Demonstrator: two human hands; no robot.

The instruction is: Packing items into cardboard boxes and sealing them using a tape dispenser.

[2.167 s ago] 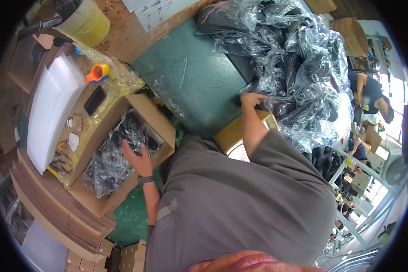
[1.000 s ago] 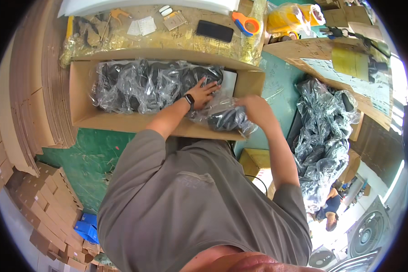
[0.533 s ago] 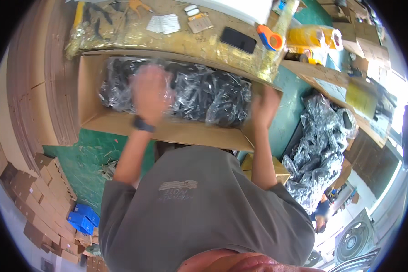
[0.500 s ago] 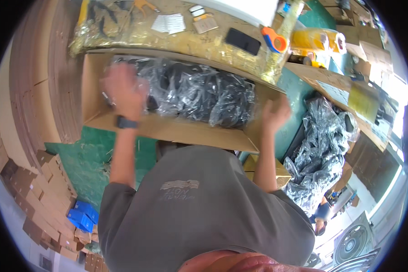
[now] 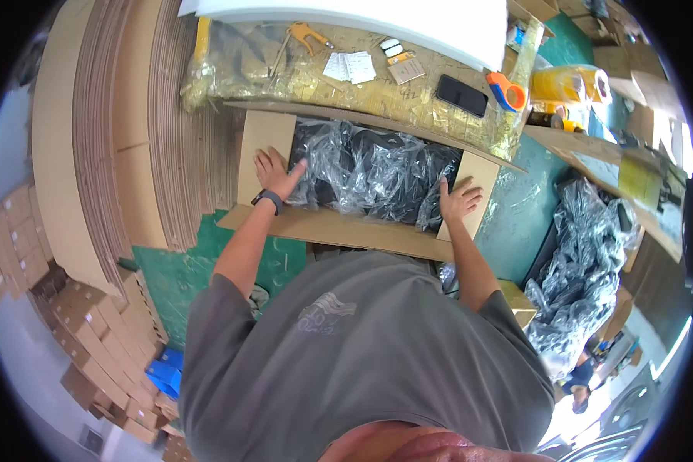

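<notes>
Head view: carton (image 5: 339,228), long flaps spread.
My left hand (image 5: 279,181): flat, gripping nothing, on carton's left flap (image 5: 268,131).
Wrapped black pieces (image 5: 385,169): inside carton.
My right hand (image 5: 460,202): same, on carton's right flap (image 5: 477,165).
Pressing: I'd push both evenly, creases unsnagged.

Left hand (image 5: 279,175) and right hand (image 5: 460,200) at opposite ends of a carton (image 5: 331,225)

Fingers spread, the left hand lies on the left end flap (image 5: 268,127), the right hand on the right end flap (image 5: 479,171). Between them, dark items in clear plastic (image 5: 377,169) fill the carton. Beyond both hands is a worktable (image 5: 362,91) bearing a dark phone (image 5: 462,95), an orange-and-blue tool (image 5: 504,91) and white paper (image 5: 350,67). Left of the left hand stand flattened cardboard sheets (image 5: 135,131); well right of the right hand lies a plastic-wrapped heap (image 5: 581,266).
</notes>
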